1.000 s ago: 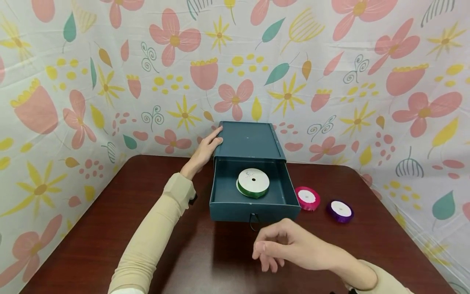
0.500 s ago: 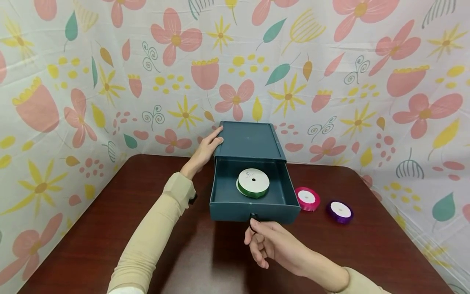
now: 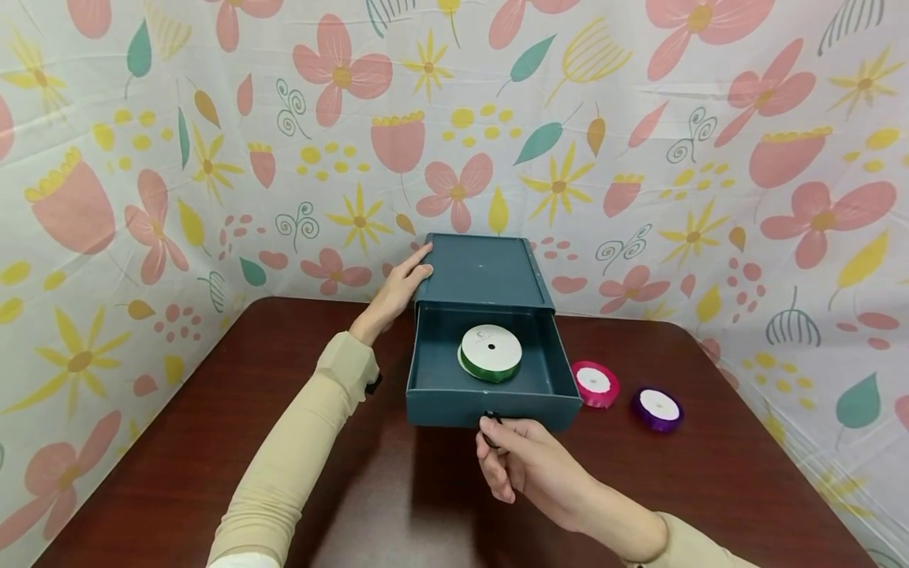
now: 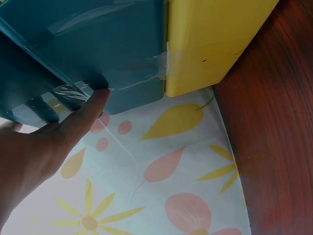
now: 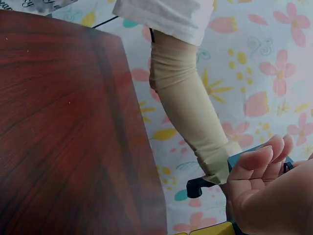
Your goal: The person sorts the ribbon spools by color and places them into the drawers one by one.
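A dark blue box (image 3: 479,272) stands at the back of the table with its drawer (image 3: 454,408) pulled out toward me. Inside the drawer lies a spool of green ribbon (image 3: 490,351), white face up. My left hand (image 3: 398,293) rests along the box's left side; in the left wrist view its thumb (image 4: 90,110) presses against the blue wall. At the drawer's front, my right hand (image 3: 529,465) pinches the black pull loop (image 3: 491,417) between thumb and fingers. The right wrist view shows these fingers curled, with a bit of the loop (image 5: 288,167) beside them.
Right of the drawer, a pink ribbon spool (image 3: 595,384) and a purple ribbon spool (image 3: 659,409) lie on the brown table (image 3: 341,489). A yellow block (image 4: 210,44) adjoins the blue box in the left wrist view. A flowered cloth (image 3: 454,118) hangs close behind.
My right hand has moved up and slightly left to the drawer's front and taken hold of the pull loop. The left hand, box and drawer look unmoved.
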Demonstrator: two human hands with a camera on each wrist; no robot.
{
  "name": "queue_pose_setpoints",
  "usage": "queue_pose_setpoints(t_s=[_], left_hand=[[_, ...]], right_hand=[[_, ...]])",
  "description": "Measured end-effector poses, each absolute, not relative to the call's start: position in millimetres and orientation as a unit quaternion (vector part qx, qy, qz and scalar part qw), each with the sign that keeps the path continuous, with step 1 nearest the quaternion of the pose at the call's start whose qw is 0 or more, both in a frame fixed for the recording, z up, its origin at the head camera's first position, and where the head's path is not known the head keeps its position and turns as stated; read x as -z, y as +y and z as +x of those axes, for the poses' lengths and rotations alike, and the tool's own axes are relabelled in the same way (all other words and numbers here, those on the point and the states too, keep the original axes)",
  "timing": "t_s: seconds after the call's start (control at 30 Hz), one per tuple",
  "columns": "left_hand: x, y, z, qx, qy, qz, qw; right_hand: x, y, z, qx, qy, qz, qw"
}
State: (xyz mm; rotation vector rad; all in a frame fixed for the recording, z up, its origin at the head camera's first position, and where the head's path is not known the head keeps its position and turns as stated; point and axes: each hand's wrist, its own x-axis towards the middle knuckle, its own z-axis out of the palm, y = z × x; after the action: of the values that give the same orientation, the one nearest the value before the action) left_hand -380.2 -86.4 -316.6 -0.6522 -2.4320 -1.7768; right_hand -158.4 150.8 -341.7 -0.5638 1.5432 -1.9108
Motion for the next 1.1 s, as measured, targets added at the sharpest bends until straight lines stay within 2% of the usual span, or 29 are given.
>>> queue_pose_setpoints(t_s=[0.27,0.43,1.1], left_hand=[[305.7,-86.2,-367.6,0.579,-0.787,-0.213,0.019],[316.5,-85.9,-378.3,0.578,-0.787,-0.213,0.035],[317.9,-87.0,-379.2,0.578,-0.785,-0.219,0.033]], right_hand=[[340.2,147.9,-159.0,0.721,0.592,-0.194,0.305],[338.7,146.3,-160.2,0.72,0.599,-0.188,0.297],[334.9,143.1,-181.3,0.715,0.619,-0.174,0.274]])
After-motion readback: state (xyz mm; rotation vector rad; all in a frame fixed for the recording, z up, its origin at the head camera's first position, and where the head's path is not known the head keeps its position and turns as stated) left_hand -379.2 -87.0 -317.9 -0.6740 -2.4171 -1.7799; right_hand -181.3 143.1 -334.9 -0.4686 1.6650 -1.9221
